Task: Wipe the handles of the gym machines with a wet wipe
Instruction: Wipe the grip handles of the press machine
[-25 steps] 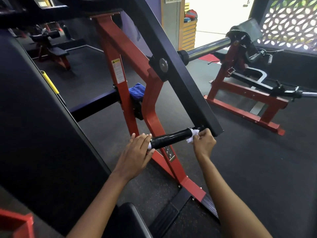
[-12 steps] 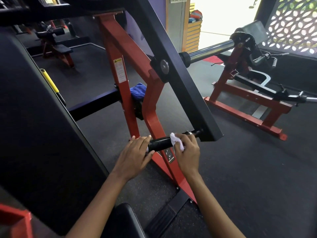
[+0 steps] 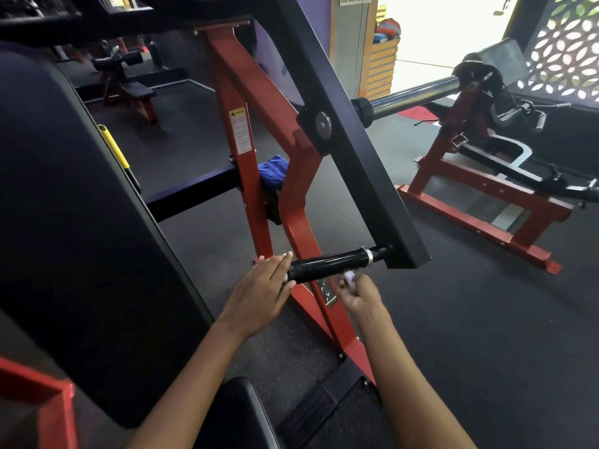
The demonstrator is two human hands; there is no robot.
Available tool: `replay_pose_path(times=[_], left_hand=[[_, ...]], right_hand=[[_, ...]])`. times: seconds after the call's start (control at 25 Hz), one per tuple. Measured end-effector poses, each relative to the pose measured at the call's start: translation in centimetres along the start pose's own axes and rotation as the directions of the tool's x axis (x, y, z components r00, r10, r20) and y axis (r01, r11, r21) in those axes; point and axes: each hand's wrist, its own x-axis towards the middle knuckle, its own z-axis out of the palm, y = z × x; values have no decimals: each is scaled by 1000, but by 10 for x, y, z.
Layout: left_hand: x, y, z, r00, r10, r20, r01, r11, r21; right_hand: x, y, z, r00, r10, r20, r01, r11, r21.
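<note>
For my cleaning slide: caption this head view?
Left hand steadies black handle; right hand holds wet wipe just below.

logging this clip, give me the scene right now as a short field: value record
setting: gym floor with red-framed machines
handle: black handle sticking out from a black lever arm
left hand: left hand, fingers straight, resting against the handle's free end
right hand: right hand just below the handle, pinching a white wipe
wipe contact: appears off the handle; blurred
other: blue cloth tucked in the red frame
</note>
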Motion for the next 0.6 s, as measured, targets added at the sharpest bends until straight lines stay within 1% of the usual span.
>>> replay_pose_path(times=[0.08,0.16,0.28,0.4,0.48,0.52,0.56,0.6], left_hand=[[0,-1,0,1000,1,4,-1,1000,-3],[0,-1,-1,1000,3,10,-3,1000,-3],[-1,0,-1,1000,-5,21,6,1000,-8],[-3,-1,0,999,-13,32,14,1000,-9],[-5,0,-1,999,-19,28,19,1000,-4],[-7,1,-2,999,-29,27,29,1000,-9],[-10,1,-3,999,-45,25,45,999,-12],[-13,1,-5,998,-60,23,61,998,-7]], right_hand=[[-5,17,6,994,48,103,-44,998,-42],[-8,34,12,981,83,173,-72,995,-69],[-14,55,23,957,137,256,-126,990,-59],[-27,70,28,929,176,324,-147,983,-112],[-34,73,26,920,158,358,-91,976,-197],[-36,74,24,922,127,365,-16,956,-292],[-37,72,20,928,81,364,88,902,-423],[-40,69,15,934,14,357,207,792,-574]])
